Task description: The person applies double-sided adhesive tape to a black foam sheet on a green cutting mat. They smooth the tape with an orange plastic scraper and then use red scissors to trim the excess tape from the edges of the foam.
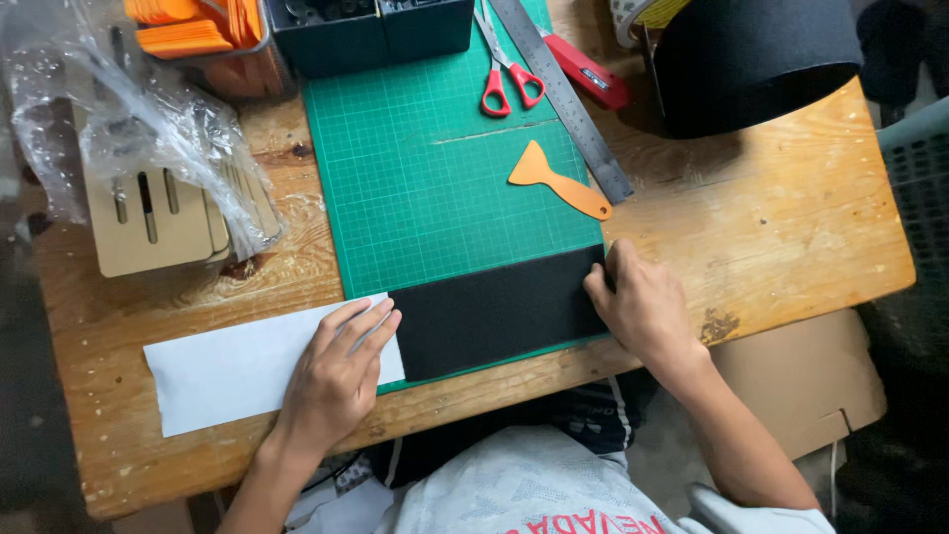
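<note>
- Black felt strip [494, 311]: lies flat across the near edge of the green cutting mat [435, 178]; its long axis runs left to right, the right end raised slightly farther from me than the left.
- White paper strip [237, 366]: lies on the wooden desk [791, 227], long axis on nearly the same line; its right end meets the left end of the black felt strip.
- My left hand [341, 376]: palm down, fingers extended and flat; the grip is released, pressing on the right end of the white paper strip, fingertips at the seam with the felt.
- My right hand [638, 307]: rests at the right end of the black felt strip, fingers curled over its edge; whether they pinch the felt I cannot tell.
- Farther on the mat: an orange scraper [559, 180], a steel ruler [568, 99] lying diagonally, and red-handled scissors [506, 74].
- Far left of the desk: cardboard pieces [148, 222] under clear plastic wrap [119, 109].
</note>
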